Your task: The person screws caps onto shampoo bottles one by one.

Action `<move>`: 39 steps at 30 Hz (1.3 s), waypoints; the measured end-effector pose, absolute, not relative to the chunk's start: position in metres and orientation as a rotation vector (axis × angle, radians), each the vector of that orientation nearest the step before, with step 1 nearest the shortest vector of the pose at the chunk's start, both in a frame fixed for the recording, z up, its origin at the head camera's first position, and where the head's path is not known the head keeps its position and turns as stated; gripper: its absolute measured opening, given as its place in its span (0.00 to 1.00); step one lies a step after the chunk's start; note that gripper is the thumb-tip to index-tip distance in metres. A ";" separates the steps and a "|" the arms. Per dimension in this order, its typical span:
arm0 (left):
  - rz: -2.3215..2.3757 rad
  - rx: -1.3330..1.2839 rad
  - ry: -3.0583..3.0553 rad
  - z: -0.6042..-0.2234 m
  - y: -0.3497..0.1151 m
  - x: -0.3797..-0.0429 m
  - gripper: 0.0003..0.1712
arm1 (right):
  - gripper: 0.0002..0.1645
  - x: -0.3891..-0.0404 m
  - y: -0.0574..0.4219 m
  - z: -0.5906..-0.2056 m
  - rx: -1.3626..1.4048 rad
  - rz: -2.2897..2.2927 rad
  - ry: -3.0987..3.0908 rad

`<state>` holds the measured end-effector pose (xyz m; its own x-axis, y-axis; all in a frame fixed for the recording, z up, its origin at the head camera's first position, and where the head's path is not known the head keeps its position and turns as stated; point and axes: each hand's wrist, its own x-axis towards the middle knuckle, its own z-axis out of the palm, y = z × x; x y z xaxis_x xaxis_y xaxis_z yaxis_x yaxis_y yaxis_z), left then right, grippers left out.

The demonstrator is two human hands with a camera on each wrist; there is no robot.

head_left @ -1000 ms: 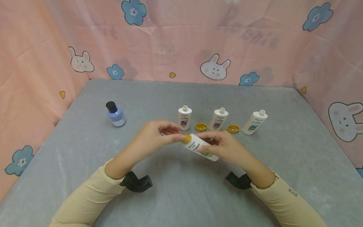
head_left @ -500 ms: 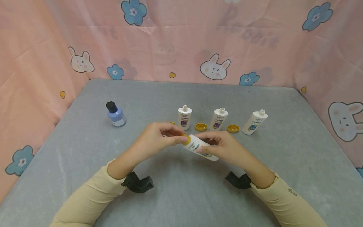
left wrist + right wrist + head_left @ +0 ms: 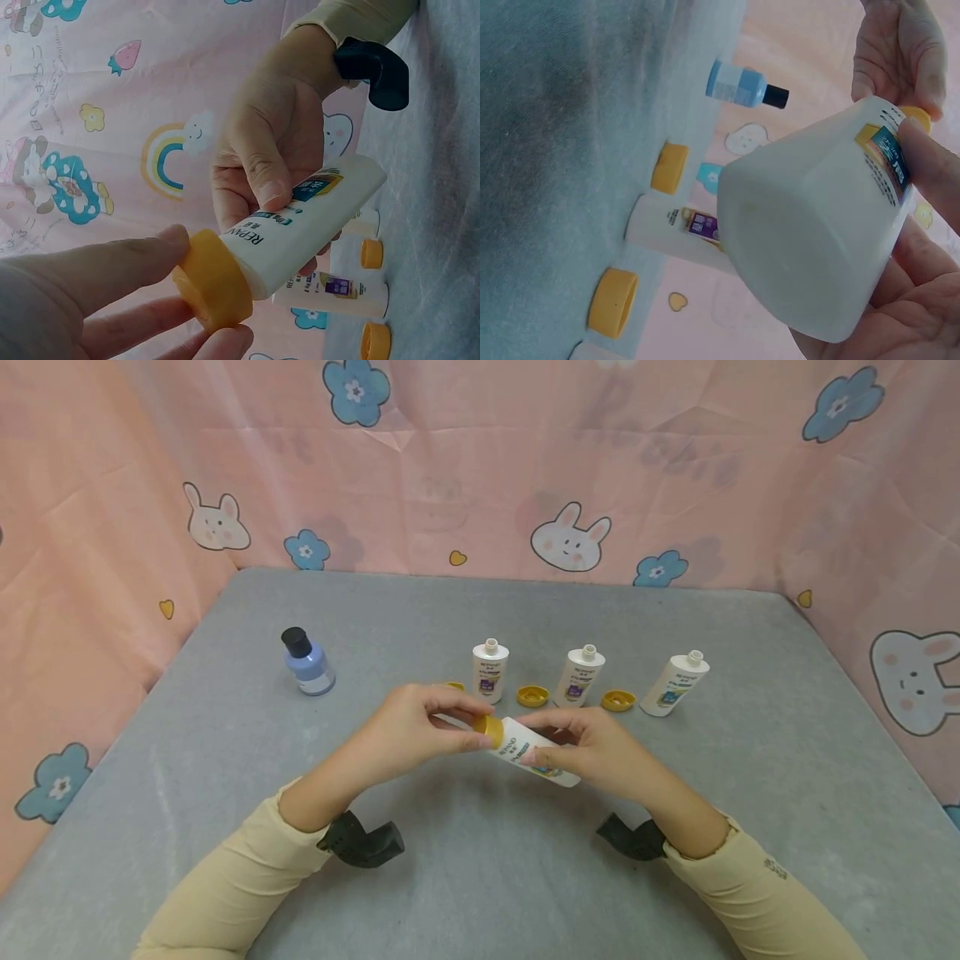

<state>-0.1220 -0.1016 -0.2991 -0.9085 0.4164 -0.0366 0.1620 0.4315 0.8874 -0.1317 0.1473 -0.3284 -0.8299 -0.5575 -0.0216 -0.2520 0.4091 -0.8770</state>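
Note:
My right hand grips a white bottle with a blue-green label, tilted above the table so its top points left. On that top sits a yellow cap, and my left hand pinches it between thumb and fingers. Seen from the right wrist, the flat base of the bottle faces the camera and the left fingers are at the far end. Behind the hands stand three white bottles without caps: the left one, the middle one and the right one.
Yellow caps lie among the standing bottles, one left of the middle bottle and another right of it. A third cap is mostly hidden behind my left hand. A blue bottle with a black cap stands left on the grey table.
My left fingers have shifted on the yellow cap, turning and regripping it, so more of it shows now. The right hand and the bottle stay nearly still.

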 end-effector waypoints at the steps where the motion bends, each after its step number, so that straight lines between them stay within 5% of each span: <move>1: 1.473 0.501 2.433 -0.299 -0.102 -0.122 0.22 | 0.21 -0.132 0.147 -0.328 -0.704 -1.390 2.357; 39: 1.476 0.568 2.454 -0.299 -0.100 -0.121 0.24 | 0.21 -0.131 0.149 -0.326 -0.705 -1.414 2.341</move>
